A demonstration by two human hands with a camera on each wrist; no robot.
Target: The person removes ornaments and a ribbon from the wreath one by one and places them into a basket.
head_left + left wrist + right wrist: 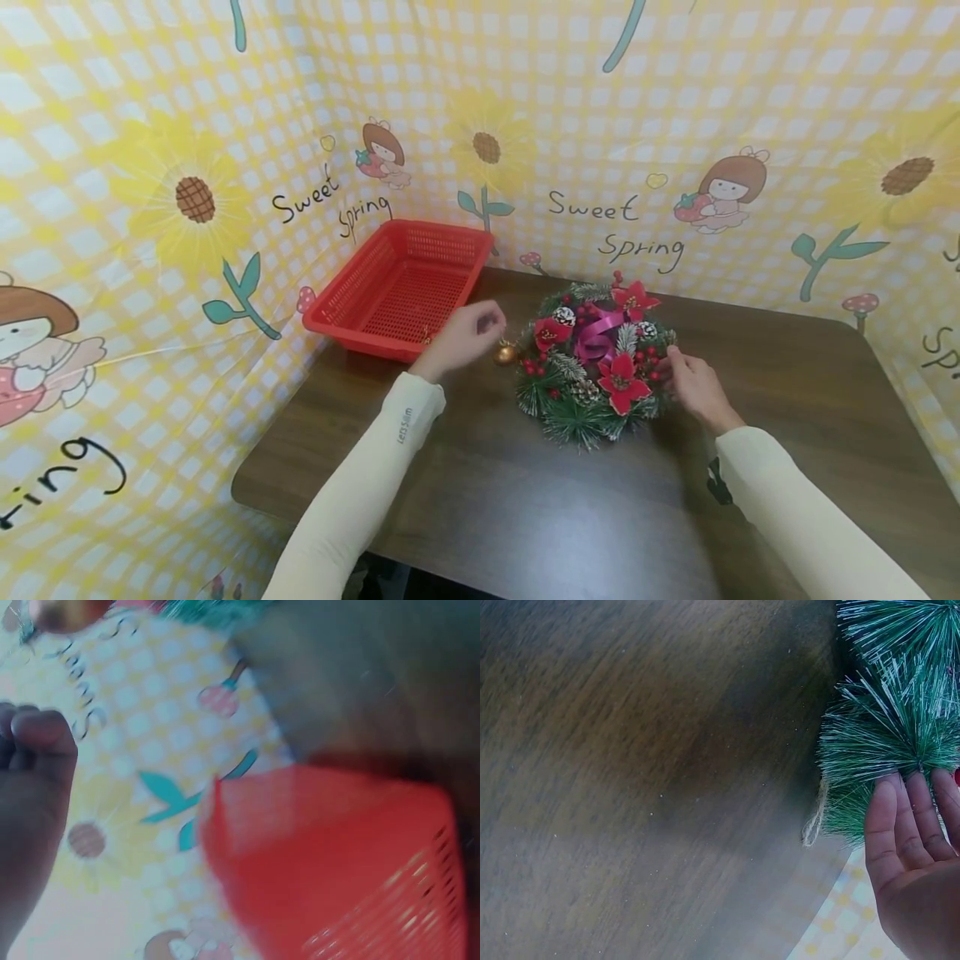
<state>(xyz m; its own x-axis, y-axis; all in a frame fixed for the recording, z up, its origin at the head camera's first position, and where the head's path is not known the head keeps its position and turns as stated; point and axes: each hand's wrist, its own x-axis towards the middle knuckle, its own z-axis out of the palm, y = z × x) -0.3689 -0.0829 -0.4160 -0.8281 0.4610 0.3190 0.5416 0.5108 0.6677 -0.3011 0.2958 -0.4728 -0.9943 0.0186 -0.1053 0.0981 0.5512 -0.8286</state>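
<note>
A Christmas wreath (577,417) of frosted green needles lies on the table, with red poinsettias, red berries, pine cones and purple ribbon. My right hand (699,387) holds its right edge; in the right wrist view the fingertips reach into the needles. To the left of the wreath, my left hand (471,335) has its fingers curled. A gold Christmas ball (506,355) hangs just below those fingertips, its cap toward the hand; the thread between them is too fine to make out. In the left wrist view the ball (71,611) is cut by the top edge.
A red plastic basket (352,287) stands at the table's back left, behind my left forearm. Something small and gold (427,335) shows inside it, partly hidden. The brown wooden table (585,517) meets a yellow checked cloth (600,108) at the back and left.
</note>
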